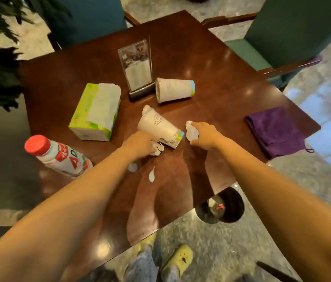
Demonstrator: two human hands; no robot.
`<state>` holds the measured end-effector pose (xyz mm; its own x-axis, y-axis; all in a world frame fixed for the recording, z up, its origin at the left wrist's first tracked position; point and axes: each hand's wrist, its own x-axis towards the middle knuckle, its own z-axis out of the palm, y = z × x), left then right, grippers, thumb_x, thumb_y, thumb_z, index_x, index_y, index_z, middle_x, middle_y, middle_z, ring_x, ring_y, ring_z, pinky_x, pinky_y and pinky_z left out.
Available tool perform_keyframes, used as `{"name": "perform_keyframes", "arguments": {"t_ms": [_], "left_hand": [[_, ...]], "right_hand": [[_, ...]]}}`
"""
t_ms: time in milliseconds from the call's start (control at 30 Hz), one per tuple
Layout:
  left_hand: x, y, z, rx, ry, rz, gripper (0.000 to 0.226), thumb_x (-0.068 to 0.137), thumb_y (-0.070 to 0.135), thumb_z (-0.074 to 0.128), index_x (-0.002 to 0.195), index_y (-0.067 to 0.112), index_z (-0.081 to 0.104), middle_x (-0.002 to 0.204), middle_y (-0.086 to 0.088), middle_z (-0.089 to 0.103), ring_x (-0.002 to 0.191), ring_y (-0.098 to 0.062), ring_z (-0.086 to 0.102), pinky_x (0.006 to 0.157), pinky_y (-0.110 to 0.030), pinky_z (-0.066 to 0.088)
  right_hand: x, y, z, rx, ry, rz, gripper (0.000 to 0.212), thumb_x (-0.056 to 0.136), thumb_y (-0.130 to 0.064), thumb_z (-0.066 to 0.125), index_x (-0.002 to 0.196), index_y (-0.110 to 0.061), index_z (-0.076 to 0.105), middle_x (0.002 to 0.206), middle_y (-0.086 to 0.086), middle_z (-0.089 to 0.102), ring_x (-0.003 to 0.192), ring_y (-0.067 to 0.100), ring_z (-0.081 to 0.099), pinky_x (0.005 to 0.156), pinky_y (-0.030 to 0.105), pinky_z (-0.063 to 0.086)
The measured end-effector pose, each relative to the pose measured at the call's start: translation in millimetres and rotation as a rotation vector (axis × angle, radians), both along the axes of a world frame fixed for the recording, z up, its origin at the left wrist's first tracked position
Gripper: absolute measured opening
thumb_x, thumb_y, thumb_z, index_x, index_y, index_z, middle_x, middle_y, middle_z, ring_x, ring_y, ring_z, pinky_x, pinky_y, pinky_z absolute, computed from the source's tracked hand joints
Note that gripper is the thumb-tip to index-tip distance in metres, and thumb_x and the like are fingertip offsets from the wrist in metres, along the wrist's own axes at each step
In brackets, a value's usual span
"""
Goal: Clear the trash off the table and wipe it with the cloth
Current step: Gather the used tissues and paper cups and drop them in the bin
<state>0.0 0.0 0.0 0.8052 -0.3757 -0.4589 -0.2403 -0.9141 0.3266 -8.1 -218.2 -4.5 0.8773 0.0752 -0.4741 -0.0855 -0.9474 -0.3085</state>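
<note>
At the centre of the frame both hands are working over the dark, glossy wooden counter (211, 64). The left hand (140, 143) is closing its grip around a crumpled white tissue (158, 149), which is poking out from under the fingers just beside the base of a tipped paper cup (160, 127). That cup is lying on its side, white with line drawings and a green-blue band at its base, and another wad of tissue (146, 108) is sticking out of its mouth. The right hand (206, 135) is gripping a second crumpled white tissue (191, 132), fingers curled tight around it, just to the right of the cup.

A second paper cup (173, 90) of the same kind is lying on its side above them, near a clear menu stand (137, 66). A green tissue pack (95, 111) is sitting at centre left, and a red-capped bottle (58, 155) is standing at lower left. White spills (152, 175) are showing on the counter below the left hand. The purple cloth (274, 131) is lying folded at the right edge, well apart from the hands. A dark bin (221, 206) is sitting on the floor at lower right of centre.
</note>
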Motion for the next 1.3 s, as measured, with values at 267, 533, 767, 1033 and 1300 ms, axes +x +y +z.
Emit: {"name": "perform_keyframes", "arguments": {"t_ms": [267, 533, 767, 1033, 1300], "left_hand": [[-10, -8, -41, -0.057, -0.212, 0.094, 0.033, 0.083, 0.027, 0.064, 0.112, 0.012, 0.06, 0.114, -0.011, 0.052, 0.107, -0.03, 0.048, 0.084, -0.038, 0.042], [-3, -5, -30, -0.152, -0.198, 0.203, 0.012, 0.081, 0.012, 0.061, 0.09, 0.006, 0.065, 0.1, -0.013, 0.063, 0.096, -0.03, 0.056, 0.072, -0.03, 0.038], [3, 6, 10, -0.758, -0.059, 0.836, 0.012, 0.076, 0.013, 0.072, 0.087, 0.012, 0.066, 0.073, 0.005, 0.06, 0.062, 0.001, 0.057, 0.052, -0.005, 0.042], [21, -7, 38, -1.136, 0.373, 0.96, 0.018, 0.086, 0.002, 0.059, 0.105, 0.003, 0.061, 0.09, -0.006, 0.068, 0.085, -0.016, 0.068, 0.075, -0.023, 0.058], [51, 6, 33, -0.89, 0.211, 0.863, 0.023, 0.089, 0.019, 0.054, 0.106, 0.007, 0.064, 0.101, -0.013, 0.07, 0.084, -0.022, 0.069, 0.082, -0.036, 0.058]], "right_hand": [[14, 11, -42, 0.025, -0.21, -0.056, 0.04, 0.095, -0.012, 0.046, 0.135, -0.012, 0.048, 0.144, 0.015, 0.034, 0.126, 0.038, 0.032, 0.104, 0.047, 0.038], [23, 3, -37, 0.144, -0.29, -0.248, 0.031, 0.088, -0.003, 0.048, 0.114, -0.008, 0.065, 0.12, 0.019, 0.051, 0.11, 0.039, 0.051, 0.088, 0.036, 0.044], [15, 38, 33, 0.548, -0.479, -0.391, 0.024, 0.084, -0.012, 0.062, 0.107, -0.018, 0.069, 0.11, 0.0, 0.058, 0.09, 0.011, 0.053, 0.075, 0.003, 0.04], [4, 69, 44, 0.565, -0.379, -0.127, 0.043, 0.086, -0.026, 0.065, 0.127, -0.015, 0.06, 0.129, 0.005, 0.06, 0.118, 0.017, 0.054, 0.1, 0.029, 0.043], [23, 66, 34, 0.393, -0.51, -0.3, 0.027, 0.086, -0.01, 0.058, 0.111, -0.016, 0.066, 0.114, 0.005, 0.066, 0.106, 0.021, 0.059, 0.081, 0.021, 0.038]]}}
